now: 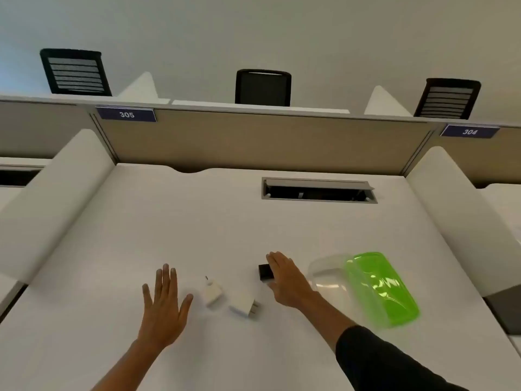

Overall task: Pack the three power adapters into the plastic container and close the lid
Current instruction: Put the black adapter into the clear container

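Observation:
Three power adapters lie on the white desk. A white adapter (212, 293) sits just right of my left hand (163, 309), which lies flat with fingers spread and holds nothing. A second white adapter (244, 307) with metal prongs lies in front of it. A black adapter (265, 272) sits under the fingers of my right hand (287, 280), which reaches over it; I cannot tell if the fingers have closed on it. The clear plastic container (324, 273) stands to the right, its green lid (380, 289) propped against it, tilted.
The white desk (197, 221) has white side dividers left and right, a tan back partition and an open cable slot (318, 191) at the back right. Black chairs stand beyond the partition. A dark object (504, 309) sits off the desk's right edge.

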A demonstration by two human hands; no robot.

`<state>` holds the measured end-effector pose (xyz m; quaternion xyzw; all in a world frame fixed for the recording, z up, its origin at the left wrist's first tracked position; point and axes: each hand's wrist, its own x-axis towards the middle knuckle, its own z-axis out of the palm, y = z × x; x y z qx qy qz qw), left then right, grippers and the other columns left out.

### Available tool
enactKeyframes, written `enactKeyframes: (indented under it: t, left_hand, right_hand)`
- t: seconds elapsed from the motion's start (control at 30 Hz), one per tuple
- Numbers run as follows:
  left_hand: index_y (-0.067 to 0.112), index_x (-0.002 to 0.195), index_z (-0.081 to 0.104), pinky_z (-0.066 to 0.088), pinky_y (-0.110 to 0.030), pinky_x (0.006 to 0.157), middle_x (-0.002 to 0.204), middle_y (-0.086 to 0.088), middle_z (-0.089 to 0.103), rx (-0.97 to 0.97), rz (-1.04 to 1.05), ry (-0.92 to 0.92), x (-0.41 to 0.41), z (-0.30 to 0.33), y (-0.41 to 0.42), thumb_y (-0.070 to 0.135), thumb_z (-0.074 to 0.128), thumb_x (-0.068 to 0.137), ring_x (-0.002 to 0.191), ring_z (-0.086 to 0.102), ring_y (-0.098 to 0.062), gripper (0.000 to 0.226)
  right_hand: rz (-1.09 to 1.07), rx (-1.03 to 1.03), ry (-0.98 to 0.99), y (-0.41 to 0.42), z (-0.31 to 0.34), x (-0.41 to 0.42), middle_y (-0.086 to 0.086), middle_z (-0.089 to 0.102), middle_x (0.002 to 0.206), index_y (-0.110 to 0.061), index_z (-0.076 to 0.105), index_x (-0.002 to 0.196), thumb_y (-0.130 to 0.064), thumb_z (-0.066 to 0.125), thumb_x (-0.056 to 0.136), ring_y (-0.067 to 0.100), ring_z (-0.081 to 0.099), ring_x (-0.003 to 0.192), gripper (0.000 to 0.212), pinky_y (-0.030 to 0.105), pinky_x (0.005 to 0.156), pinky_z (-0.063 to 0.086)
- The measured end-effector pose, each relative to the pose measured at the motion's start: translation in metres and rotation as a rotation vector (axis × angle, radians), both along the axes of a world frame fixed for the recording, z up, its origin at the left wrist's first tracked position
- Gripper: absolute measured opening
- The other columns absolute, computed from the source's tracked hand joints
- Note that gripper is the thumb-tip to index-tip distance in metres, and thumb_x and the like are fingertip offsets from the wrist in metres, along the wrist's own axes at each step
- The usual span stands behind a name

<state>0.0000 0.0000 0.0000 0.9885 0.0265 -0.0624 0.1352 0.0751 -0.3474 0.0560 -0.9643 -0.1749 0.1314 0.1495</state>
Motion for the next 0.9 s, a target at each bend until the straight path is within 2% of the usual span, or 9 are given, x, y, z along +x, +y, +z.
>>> enactKeyframes:
  t: [0.13, 0.3, 0.47, 0.7, 0.9]
  left_hand:
    - [0.007, 0.165, -0.011, 0.002, -0.062, 0.133, 0.176, -0.009, -0.020, -0.006, 0.050, 0.112, -0.021, -0.017, -0.003, 0.074, -0.009, 0.092, 0.164, -0.017, -0.027, 0.099]
    - [0.003, 0.164, -0.012, 0.000, -0.061, 0.133, 0.175, -0.012, -0.022, -0.015, 0.021, 0.186, -0.033, -0.031, -0.011, 0.079, -0.018, 0.084, 0.164, -0.017, -0.030, 0.110]
    - [0.003, 0.161, -0.018, -0.002, -0.061, 0.133, 0.174, -0.012, -0.024, -0.041, 0.037, 0.219, -0.040, -0.037, -0.016, 0.082, -0.025, 0.077, 0.163, -0.019, -0.029, 0.116]
    - [0.003, 0.162, -0.016, -0.004, -0.059, 0.133, 0.175, -0.011, -0.023, -0.038, 0.036, 0.211, -0.042, -0.042, -0.016, 0.080, -0.025, 0.078, 0.163, -0.019, -0.026, 0.115]
    - [0.005, 0.164, -0.011, 0.000, -0.059, 0.134, 0.176, -0.010, -0.017, -0.014, 0.033, 0.187, -0.045, -0.047, -0.016, 0.078, -0.021, 0.084, 0.165, -0.012, -0.025, 0.109]
  right_hand:
    - [0.014, -0.102, 0.021, 0.006, -0.005, -0.003, 0.005, 0.017, 0.173, -0.009, 0.016, 0.166, -0.027, 0.057, 0.105, 0.024, 0.014, 0.163, 0.075, 0.041, 0.133, 0.016]
    - [0.055, -0.193, -0.020, 0.007, -0.006, 0.001, 0.007, 0.035, 0.163, -0.010, 0.027, 0.161, -0.026, 0.062, 0.102, 0.027, 0.038, 0.149, 0.071, 0.040, 0.121, 0.037]
    - [0.022, -0.267, -0.024, 0.010, -0.009, 0.000, 0.006, 0.051, 0.142, -0.011, 0.047, 0.143, -0.023, 0.056, 0.104, 0.026, 0.053, 0.126, 0.041, 0.038, 0.103, 0.047]
    - [-0.087, -0.147, 0.042, 0.013, -0.009, 0.000, 0.008, 0.052, 0.130, -0.007, 0.056, 0.124, -0.014, 0.064, 0.093, 0.025, 0.056, 0.116, 0.033, 0.034, 0.085, 0.055]
    - [-0.237, 0.071, -0.059, 0.005, 0.017, 0.013, 0.005, 0.056, 0.121, -0.011, 0.058, 0.121, -0.027, 0.068, 0.089, 0.022, 0.058, 0.111, 0.037, 0.036, 0.084, 0.058]
